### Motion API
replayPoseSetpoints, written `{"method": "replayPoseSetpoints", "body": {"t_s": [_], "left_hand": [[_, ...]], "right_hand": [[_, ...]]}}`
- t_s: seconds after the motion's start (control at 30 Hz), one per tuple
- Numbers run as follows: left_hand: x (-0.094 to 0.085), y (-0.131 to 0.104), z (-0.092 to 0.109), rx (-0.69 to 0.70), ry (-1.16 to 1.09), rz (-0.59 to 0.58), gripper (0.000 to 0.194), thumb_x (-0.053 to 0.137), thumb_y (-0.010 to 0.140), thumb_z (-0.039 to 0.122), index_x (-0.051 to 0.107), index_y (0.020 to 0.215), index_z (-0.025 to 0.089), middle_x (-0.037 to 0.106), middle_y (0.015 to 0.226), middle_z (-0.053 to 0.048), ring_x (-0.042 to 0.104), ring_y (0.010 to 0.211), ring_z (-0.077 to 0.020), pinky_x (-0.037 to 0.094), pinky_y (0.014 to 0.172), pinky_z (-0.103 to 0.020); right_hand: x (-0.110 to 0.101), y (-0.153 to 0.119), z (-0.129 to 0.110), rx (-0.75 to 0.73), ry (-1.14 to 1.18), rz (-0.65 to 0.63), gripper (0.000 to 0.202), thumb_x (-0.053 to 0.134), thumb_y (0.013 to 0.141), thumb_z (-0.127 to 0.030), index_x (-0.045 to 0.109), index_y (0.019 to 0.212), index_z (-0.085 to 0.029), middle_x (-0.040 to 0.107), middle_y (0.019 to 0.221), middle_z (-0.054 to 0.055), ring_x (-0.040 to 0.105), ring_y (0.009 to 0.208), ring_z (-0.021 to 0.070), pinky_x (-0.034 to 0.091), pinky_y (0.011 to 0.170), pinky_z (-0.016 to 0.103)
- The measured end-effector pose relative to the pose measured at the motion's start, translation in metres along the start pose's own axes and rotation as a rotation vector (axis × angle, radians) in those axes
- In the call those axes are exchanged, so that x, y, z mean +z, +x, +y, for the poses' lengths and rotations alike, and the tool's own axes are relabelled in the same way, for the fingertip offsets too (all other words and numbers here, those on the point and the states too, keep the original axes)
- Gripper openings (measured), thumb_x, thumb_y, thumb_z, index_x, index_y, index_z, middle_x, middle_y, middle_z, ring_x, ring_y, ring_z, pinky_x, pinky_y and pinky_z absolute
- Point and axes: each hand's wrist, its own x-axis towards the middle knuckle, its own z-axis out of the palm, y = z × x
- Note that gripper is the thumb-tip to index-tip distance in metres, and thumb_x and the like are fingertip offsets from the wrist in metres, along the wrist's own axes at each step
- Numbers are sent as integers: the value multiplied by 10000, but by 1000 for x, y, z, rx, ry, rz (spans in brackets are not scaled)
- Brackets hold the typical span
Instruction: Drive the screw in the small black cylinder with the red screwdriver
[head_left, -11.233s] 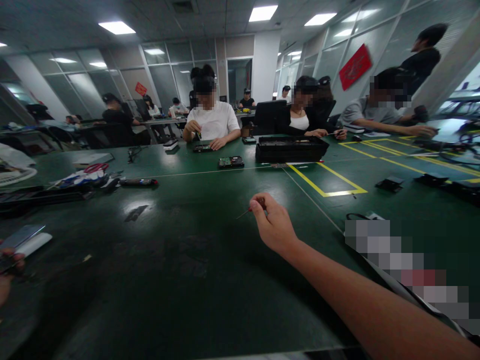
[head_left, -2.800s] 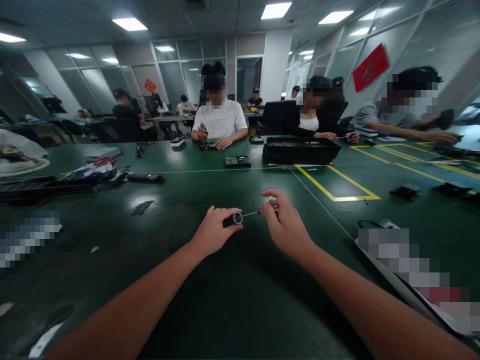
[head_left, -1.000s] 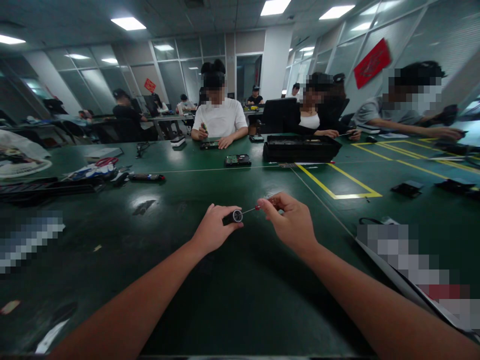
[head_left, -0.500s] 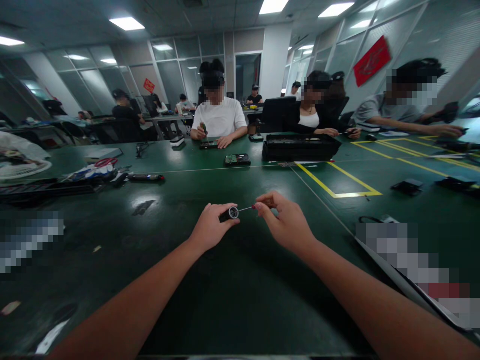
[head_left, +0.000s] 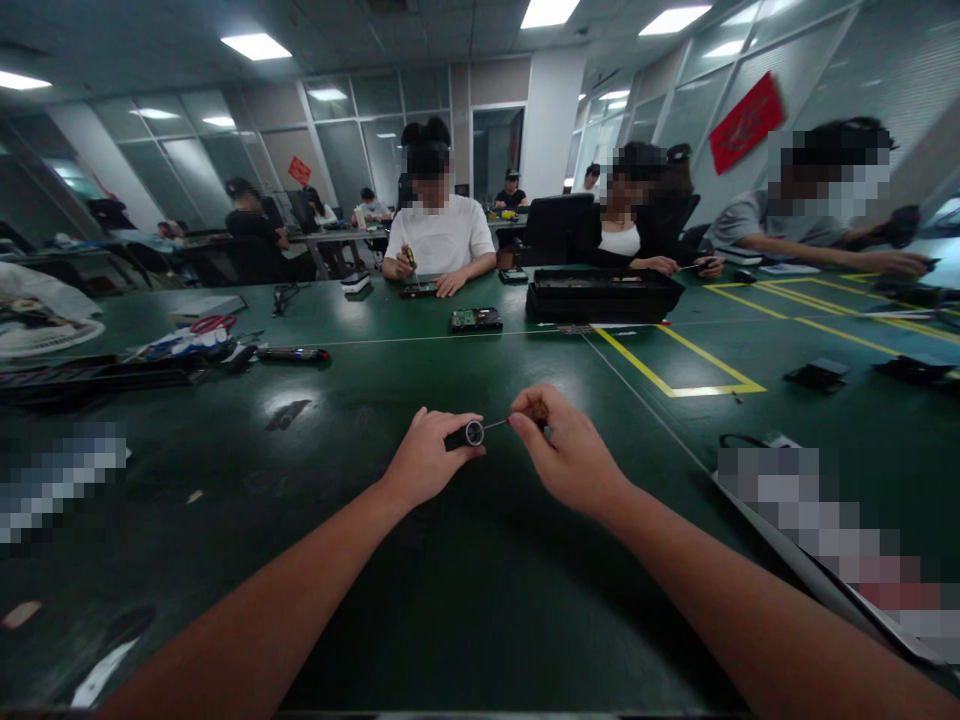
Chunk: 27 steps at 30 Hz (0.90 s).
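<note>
My left hand [head_left: 431,455] is closed around a short black cylinder [head_left: 466,436] that looks like a flashlight; its round, silver-rimmed end faces me and to the right. My right hand [head_left: 562,435] pinches a thin screwdriver by its handle, which the fingers mostly cover. The bare metal shaft [head_left: 496,425] points left and its end meets the cylinder's rim; I cannot tell whether it goes inside. Both hands are a little above the green table [head_left: 465,600].
A green circuit board device [head_left: 476,319] and a long black box [head_left: 604,297] lie beyond my hands. A pen-like tool [head_left: 292,355] lies left, near cluttered tools [head_left: 184,345]. A white-edged pad [head_left: 825,560] is at right. A person [head_left: 439,235] works opposite; others sit at right.
The cylinder and my left hand have shifted slightly right, and the cylinder's open end has turned a little. Less of the screwdriver's shaft shows between the hands.
</note>
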Motion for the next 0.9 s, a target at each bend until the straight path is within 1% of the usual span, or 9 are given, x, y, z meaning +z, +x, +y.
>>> {"method": "replayPoseSetpoints", "body": {"t_s": [0.1,0.23,0.3,0.37,0.43,0.5,0.67,0.83,0.9], "left_hand": [[1,0,1,6,-10,-8,365,745,851,350,684,1209,313,733,1135,-13,639,1081,-254,259,1159,-601],[3,0,2,11,-25,-14,346,740,852,354,685,1192,328,725,1167,-10,633,1115,-261,216,1175,-617],[3,0,2,13,-34,-9,325,746,845,345,689,1164,318,727,1159,-6,634,1105,-259,227,1175,-609],[3,0,3,13,-42,3,296,749,841,336,691,1129,300,732,1133,-5,637,1078,-254,257,1165,-597],[2,1,4,12,-45,11,272,748,841,330,690,1104,287,735,1105,-4,637,1056,-249,278,1157,-588],[2,1,4,14,-41,6,252,741,845,332,693,1090,292,735,1102,2,636,1055,-246,269,1161,-594],[2,0,4,15,-31,-18,251,731,853,335,699,1101,308,731,1124,5,631,1077,-250,230,1173,-611],[0,-1,4,1,-37,9,300,740,848,333,691,1141,296,736,1122,-8,633,1066,-256,258,1164,-599],[-1,-1,4,-6,-35,22,300,742,846,339,695,1139,295,737,1123,-14,633,1058,-262,284,1151,-593]], "right_hand": [[-1,-1,-3,-21,-3,0,110,498,975,-299,574,959,-220,655,789,4,616,694,168,444,633,291],[-2,0,-4,26,-58,80,277,454,1004,-411,625,906,-217,636,696,1,582,596,165,391,566,294],[-1,-1,-4,21,-60,105,254,435,1010,-371,629,972,-213,653,722,9,600,619,171,400,586,299],[-1,-2,-3,-4,-48,122,218,422,1003,-303,600,1081,-204,661,774,18,620,674,180,422,624,304],[-1,-2,-2,-20,-36,129,218,404,993,-251,563,1132,-198,648,808,24,624,712,184,435,647,305],[-2,-3,-2,-25,-32,120,208,395,995,-252,548,1126,-200,637,807,23,621,711,183,433,640,301],[-3,-2,-5,-16,-99,77,268,363,1036,-373,583,1036,-219,649,737,9,615,619,175,394,585,297],[0,-3,-7,-31,-81,92,222,380,1009,-281,513,1171,-207,655,789,32,640,688,199,438,637,325],[1,-3,-6,-35,-31,115,191,432,985,-277,498,1149,-207,662,847,54,655,756,213,469,682,344]]}}
